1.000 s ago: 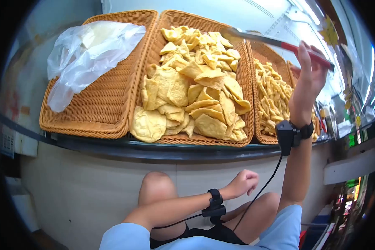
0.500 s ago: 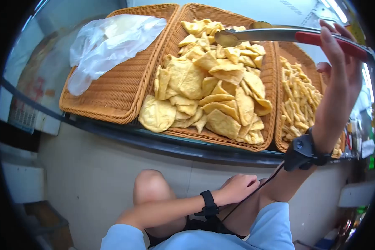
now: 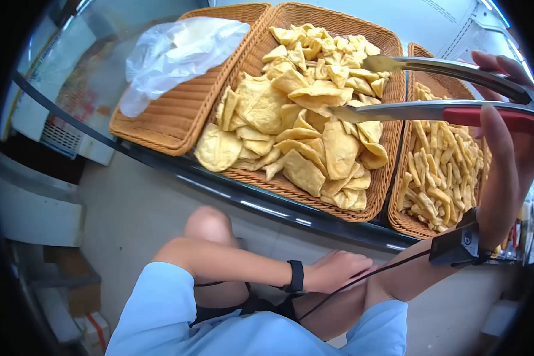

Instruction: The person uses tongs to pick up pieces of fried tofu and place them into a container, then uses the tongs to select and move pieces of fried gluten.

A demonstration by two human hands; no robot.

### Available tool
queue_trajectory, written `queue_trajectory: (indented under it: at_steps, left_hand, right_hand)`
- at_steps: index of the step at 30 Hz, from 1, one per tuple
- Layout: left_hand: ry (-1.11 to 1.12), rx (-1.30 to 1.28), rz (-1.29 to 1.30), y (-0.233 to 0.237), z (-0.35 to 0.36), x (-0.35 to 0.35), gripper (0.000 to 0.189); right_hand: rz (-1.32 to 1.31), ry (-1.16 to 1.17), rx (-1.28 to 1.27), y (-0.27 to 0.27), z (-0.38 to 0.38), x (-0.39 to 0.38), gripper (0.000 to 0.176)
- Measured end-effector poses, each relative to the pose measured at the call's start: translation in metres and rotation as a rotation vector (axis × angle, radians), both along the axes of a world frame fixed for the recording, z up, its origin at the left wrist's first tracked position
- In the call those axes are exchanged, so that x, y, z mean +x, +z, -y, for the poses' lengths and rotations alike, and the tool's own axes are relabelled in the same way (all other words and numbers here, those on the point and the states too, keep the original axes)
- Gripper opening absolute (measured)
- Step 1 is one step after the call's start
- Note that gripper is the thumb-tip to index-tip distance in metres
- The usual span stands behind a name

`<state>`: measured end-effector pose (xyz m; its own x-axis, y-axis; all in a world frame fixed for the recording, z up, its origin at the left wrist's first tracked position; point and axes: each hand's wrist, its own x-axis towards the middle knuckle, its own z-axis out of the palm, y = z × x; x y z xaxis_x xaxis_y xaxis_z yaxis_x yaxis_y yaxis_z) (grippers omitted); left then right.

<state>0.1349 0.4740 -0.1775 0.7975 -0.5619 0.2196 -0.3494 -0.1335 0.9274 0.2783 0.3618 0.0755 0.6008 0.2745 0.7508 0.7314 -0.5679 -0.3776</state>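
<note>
My right hand (image 3: 507,127) is closed round the handle end of metal tongs (image 3: 421,111) with red grips, at the upper right. The tongs' two arms are spread apart, with no piece between the tips. Those tips are over a wicker basket (image 3: 391,172) heaped with flat, pale yellow fried pieces (image 3: 255,107) that look like tofu; one tip seems to touch the pile. Low in the view, my left hand (image 3: 341,270) rests over my leg beside my right forearm, fingers laid out and partly hidden, with nothing visible in it.
To the left, a wicker basket (image 3: 160,133) has a crumpled clear plastic bag (image 3: 181,53) in it. Stick-shaped fried pieces (image 3: 442,172) fill another basket on the right. A dark counter edge (image 3: 267,207) runs along the front. A thin cable (image 3: 362,279) leads to my right wrist device.
The tongs have come down and their arms have spread wider. My right hand has moved lower and to the right. My left hand stays at my leg, its fingers flatter. The whole view has shifted slightly.
</note>
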Motion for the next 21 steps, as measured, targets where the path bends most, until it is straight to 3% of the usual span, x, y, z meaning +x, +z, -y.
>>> queue_trajectory:
  at_steps: [5,14,21]
  left_hand:
    - [0.027,-0.099,-0.027,-0.01,0.006,0.0,0.017]
    - [-0.076,-0.174,-0.131,-0.006,0.004,-0.009,0.026]
    - [-0.109,-0.178,0.017,-0.008,-0.001,0.003,0.037]
  right_hand:
    - [-0.115,0.332,0.091,-0.013,-0.035,0.0,0.06]
    - [-0.163,0.202,0.301,-0.022,-0.009,0.024,0.052]
    - [-0.274,0.264,0.307,-0.031,-0.015,0.041,0.045]
